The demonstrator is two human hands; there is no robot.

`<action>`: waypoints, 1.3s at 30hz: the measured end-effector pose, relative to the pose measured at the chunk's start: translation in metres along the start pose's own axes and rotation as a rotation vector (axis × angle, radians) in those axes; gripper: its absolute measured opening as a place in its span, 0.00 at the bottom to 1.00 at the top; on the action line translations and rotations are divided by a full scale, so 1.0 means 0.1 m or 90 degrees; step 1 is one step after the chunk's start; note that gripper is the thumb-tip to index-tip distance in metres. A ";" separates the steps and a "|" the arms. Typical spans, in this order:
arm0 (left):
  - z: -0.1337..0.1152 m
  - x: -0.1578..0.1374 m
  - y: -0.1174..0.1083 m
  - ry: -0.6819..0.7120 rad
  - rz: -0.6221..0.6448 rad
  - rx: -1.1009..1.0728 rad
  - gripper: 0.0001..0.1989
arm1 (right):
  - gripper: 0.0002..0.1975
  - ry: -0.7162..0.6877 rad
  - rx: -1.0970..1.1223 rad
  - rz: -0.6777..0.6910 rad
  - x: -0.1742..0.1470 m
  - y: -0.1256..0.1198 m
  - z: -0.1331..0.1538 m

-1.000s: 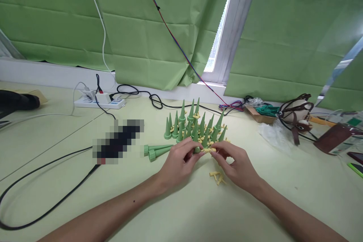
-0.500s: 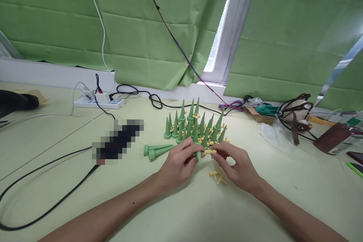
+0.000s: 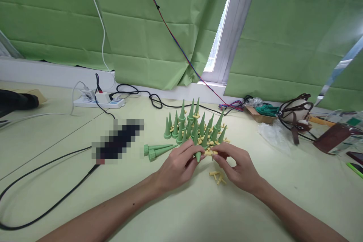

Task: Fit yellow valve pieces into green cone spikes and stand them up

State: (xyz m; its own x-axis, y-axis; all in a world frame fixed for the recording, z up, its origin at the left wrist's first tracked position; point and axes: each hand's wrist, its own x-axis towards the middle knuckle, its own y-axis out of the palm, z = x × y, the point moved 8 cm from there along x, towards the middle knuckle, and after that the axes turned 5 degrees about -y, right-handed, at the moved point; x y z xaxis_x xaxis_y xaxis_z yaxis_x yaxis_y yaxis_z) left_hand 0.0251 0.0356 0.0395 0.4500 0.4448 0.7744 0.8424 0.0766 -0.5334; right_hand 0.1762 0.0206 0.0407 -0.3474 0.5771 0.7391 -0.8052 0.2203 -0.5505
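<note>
My left hand (image 3: 181, 160) is closed on a green plastic spike (image 3: 197, 156); its pointed end shows below the fingers, and the rest is hidden. Between the thumb and fingers of my right hand (image 3: 238, 164) is a yellow T-shaped fitting (image 3: 210, 152), held right beside the left fingertips. Whether the fitting touches the spike I cannot tell. Behind the hands several green spikes (image 3: 202, 124) stand point up, with yellow fittings among them. Two more spikes (image 3: 159, 152) lie on their sides left of my left hand. Loose yellow fittings (image 3: 217, 177) rest on the table below the right hand.
A blurred-out dark object (image 3: 119, 141) with a black cable lies at left. Behind it is a white power strip (image 3: 99, 102). Black cable runs along the wall. At right are a plastic bag (image 3: 273, 134), a cardboard box (image 3: 259, 115) and a dark red case (image 3: 336, 138).
The green spike in my left hand has tilted a little, its point shifting slightly left. Both hands stay close together in nearly the same place.
</note>
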 end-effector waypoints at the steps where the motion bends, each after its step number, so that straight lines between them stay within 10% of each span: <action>1: -0.01 0.00 0.00 0.010 0.003 0.008 0.12 | 0.05 -0.002 0.000 0.000 0.00 0.00 0.01; 39: -0.03 -0.05 0.04 0.025 0.029 0.011 0.14 | 0.06 -0.027 0.028 0.035 0.00 0.06 0.04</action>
State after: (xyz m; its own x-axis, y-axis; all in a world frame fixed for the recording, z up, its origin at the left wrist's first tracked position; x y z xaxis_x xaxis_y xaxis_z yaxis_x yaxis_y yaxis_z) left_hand 0.0273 0.0311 0.0349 0.4986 0.4130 0.7621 0.8162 0.0724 -0.5732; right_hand 0.1698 0.0183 0.0392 -0.4106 0.5531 0.7249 -0.8046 0.1542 -0.5735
